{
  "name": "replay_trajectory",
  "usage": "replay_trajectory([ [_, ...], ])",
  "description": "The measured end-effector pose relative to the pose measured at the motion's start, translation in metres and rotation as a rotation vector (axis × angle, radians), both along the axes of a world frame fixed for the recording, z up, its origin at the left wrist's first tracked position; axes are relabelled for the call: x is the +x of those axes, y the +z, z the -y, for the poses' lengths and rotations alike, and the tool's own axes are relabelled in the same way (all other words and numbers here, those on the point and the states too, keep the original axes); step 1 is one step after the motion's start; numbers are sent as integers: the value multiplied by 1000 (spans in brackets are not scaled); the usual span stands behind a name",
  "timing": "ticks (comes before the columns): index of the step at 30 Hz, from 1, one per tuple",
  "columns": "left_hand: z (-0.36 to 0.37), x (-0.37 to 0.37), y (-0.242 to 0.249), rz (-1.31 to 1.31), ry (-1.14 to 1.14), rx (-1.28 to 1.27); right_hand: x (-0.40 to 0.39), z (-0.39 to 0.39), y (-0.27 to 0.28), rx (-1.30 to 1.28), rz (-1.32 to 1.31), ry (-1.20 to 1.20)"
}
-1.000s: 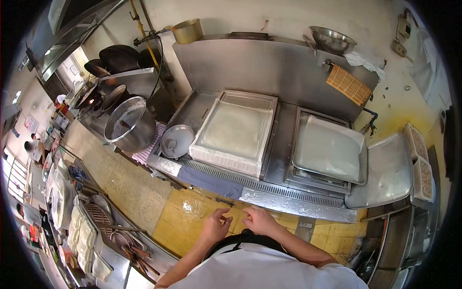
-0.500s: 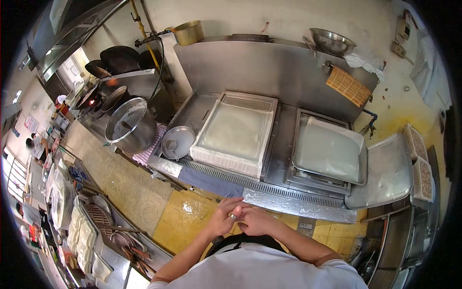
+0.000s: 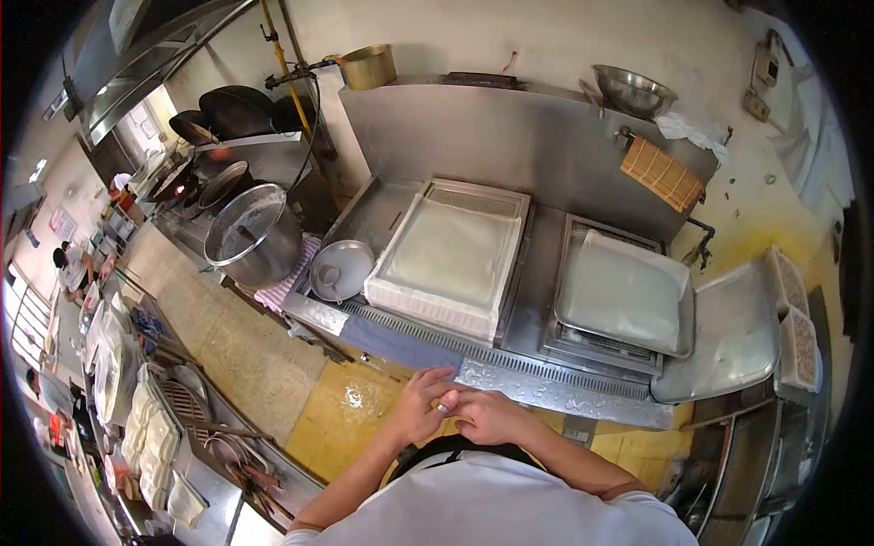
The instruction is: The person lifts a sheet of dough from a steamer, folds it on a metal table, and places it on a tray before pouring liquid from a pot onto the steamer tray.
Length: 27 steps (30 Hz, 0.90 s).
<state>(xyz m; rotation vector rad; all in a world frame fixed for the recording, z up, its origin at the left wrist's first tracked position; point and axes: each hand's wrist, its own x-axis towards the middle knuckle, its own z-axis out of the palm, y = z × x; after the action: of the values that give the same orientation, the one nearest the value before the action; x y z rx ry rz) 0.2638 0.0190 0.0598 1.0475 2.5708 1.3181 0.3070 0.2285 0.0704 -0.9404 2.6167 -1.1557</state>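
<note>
My left hand (image 3: 424, 406) and my right hand (image 3: 490, 418) meet in front of my waist, touching each other. Some fingers of the left are stretched out towards the right; a ring (image 3: 442, 409) shows where the hands meet. Those of the right are curled in, and what lies inside them is hidden. Just beyond the hands, a blue-grey cloth (image 3: 401, 344) lies along the steel counter's front edge (image 3: 555, 387). On the counter, a cloth-lined frame (image 3: 432, 314) bears a pale, smooth sheet (image 3: 446, 241). To its right, a tray (image 3: 681, 341) holds another whitish sheet (image 3: 619, 287).
At left are a large steel pot (image 3: 264, 246) and a shallow metal pan (image 3: 341, 270). A metal tray (image 3: 728, 332) leans beside containers (image 3: 797, 346) at right. A bamboo mat (image 3: 662, 173) hangs behind. Folded white sheets (image 3: 157, 446) lie lower left; a person (image 3: 75, 268) stands far left.
The view has shifted slightly, so the counter and its contents sit a little lower. My hands stay together in nearly the same place. The person at far left shows more clearly.
</note>
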Motion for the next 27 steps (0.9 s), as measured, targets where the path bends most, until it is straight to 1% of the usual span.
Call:
replay_trajectory([
  [2, -5, 5, 12, 4, -10, 18, -2, 2, 7, 113, 75, -29],
  [3, -13, 9, 26, 14, -19, 45, -2, 2, 10, 170, 112, -43],
  [4, -18, 10, 34, 22, -28, 72, -3, 1, 7, 173, 93, -43],
  [6, -20, 8, 31, 5, -30, 75, -7, -1, 0, 178, 55, -44],
  [12, -13, -5, 16, -51, 26, 54, -6, -15, 20, 131, 11, -48],
  [15, -14, -7, 18, -46, 75, 63, -5, -19, 4, -1, -84, -155],
  [22, -18, -12, 14, 7, 142, 64, -12, -27, -2, -26, -122, -260],
  [27, -22, -37, 7, -45, 135, 34, -25, -39, -6, -50, -111, -366],
])
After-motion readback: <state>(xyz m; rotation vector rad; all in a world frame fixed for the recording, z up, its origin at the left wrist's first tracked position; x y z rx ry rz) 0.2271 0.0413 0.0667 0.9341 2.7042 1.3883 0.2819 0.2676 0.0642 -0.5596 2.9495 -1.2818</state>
